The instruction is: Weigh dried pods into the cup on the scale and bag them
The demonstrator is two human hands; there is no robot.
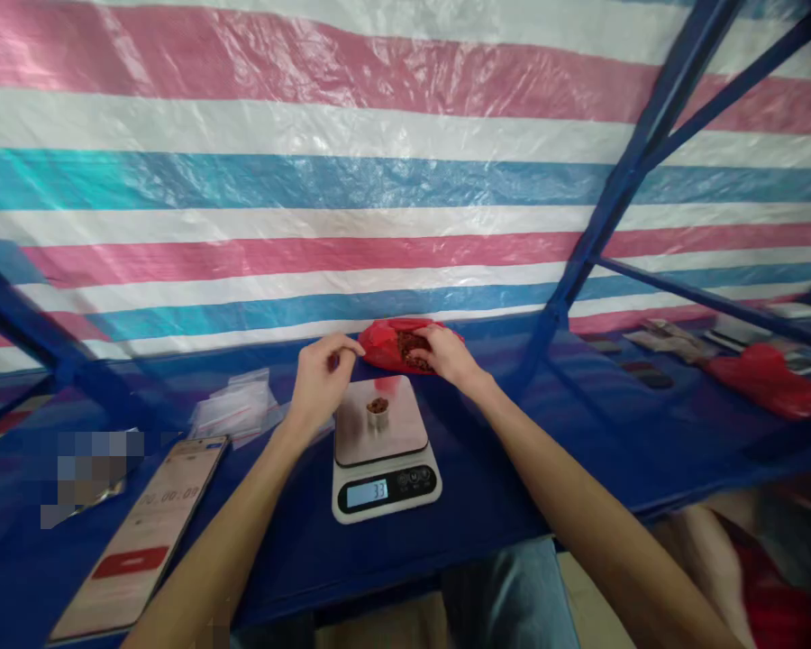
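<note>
A small kitchen scale [385,451] sits on the blue table with its display lit. On its steel plate stands a little metal cup [377,413] filled with brown bits. Behind the scale lies a red plastic bag [385,341] holding more of the brown stuff. My left hand [321,379] hovers left of the bag, fingers pinched together near the bag's edge. My right hand [450,353] rests in the bag's opening, fingers curled on the brown contents.
A phone [145,536] showing a timer lies at the left. Clear zip bags [236,410] sit behind it. A second red bag [770,379] and dark and light packets lie at the right. Blue frame bars [622,180] cross in front of a striped tarp.
</note>
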